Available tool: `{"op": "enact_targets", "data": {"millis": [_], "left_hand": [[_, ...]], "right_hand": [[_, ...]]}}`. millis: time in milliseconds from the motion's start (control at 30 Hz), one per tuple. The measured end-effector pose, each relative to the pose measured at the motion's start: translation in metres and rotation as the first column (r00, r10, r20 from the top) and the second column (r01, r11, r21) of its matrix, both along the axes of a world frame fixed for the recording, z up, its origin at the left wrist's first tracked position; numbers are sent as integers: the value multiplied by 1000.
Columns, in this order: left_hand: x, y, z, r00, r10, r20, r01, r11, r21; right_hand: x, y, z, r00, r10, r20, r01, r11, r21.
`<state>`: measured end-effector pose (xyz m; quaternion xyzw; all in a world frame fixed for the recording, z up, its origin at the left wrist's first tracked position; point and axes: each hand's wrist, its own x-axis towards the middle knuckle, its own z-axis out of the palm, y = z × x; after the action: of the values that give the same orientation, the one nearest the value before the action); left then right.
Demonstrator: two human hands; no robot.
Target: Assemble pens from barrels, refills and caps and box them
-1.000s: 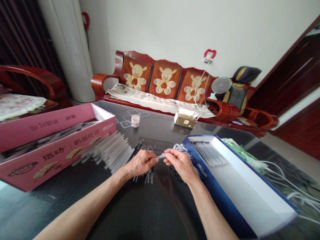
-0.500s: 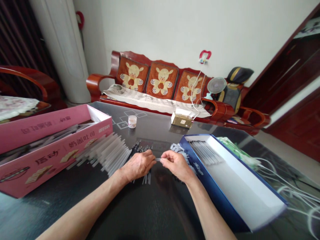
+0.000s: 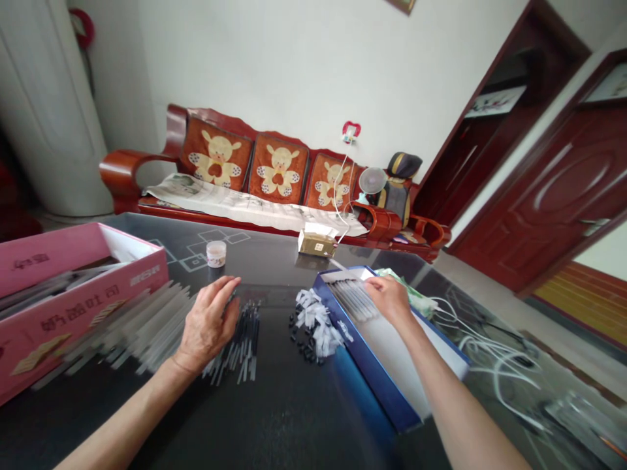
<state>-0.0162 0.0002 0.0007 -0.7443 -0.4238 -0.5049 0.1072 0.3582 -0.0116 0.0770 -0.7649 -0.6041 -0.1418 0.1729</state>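
My right hand point(image 3: 390, 299) is closed over the far end of a blue box with a white inside point(image 3: 392, 343). It pinches a thin translucent tube point(image 3: 341, 266), whose far end sticks out to the left past the box's edge. Under it in the box lies a row of similar tubes with dark ends point(image 3: 350, 297). My left hand point(image 3: 208, 323) is open, its fingers stretched and its thumb apart. It hovers by a bunch of thin dark sticks with pale ends point(image 3: 247, 343). To its left, frosted translucent tubes point(image 3: 157, 329) lie side by side on the dark table.
A pink box point(image 3: 98, 300) holding more tubes stands at the left. White strips point(image 3: 318, 323) and small black pieces point(image 3: 306, 349) lie beside the blue box. A small round jar point(image 3: 216, 254) and a tissue box point(image 3: 317, 243) stand farther back. White cables point(image 3: 490, 352) run at the right.
My right hand has gone from the middle to over the blue box, carrying the tube. My left hand has let go, opened and drawn apart from it. The view has turned right.
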Motion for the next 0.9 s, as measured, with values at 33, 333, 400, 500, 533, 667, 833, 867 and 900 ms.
{"op": "enact_targets", "data": {"millis": [33, 333, 400, 500, 533, 667, 833, 867, 900], "left_hand": [[-2, 3, -2, 999, 34, 36, -34, 999, -20], [-18, 13, -4, 927, 227, 299, -139, 947, -288], [-21, 17, -5, 903, 246, 353, -135, 941, -310], [-27, 21, -4, 850, 285, 442, -124, 925, -358], [-30, 22, -3, 838, 317, 445, -133, 908, -397], [-45, 21, 14, 874, 386, 295, -165, 807, -567], [-53, 12, 43, 945, 222, -240, -326, 602, -729], [-52, 10, 47, 925, 142, -351, -367, 567, -737], [-51, 8, 49, 896, 72, -438, -403, 543, -737]], "right_hand": [[21, 4, -4, 997, -78, 29, 78, 997, 0], [78, 23, -48, 969, -201, 143, 226, 956, -188], [79, 26, -52, 969, -189, 159, 221, 950, -220], [83, 28, -53, 972, -162, 171, 203, 946, -253], [84, 28, -52, 972, -158, 172, 199, 946, -256], [72, 23, -36, 978, -134, 157, 161, 970, -180], [-21, -7, -17, 967, 255, -19, -237, 920, 311], [-47, -16, -19, 935, 347, -70, -301, 884, 358], [-73, -24, -23, 897, 425, -124, -353, 856, 377]]}}
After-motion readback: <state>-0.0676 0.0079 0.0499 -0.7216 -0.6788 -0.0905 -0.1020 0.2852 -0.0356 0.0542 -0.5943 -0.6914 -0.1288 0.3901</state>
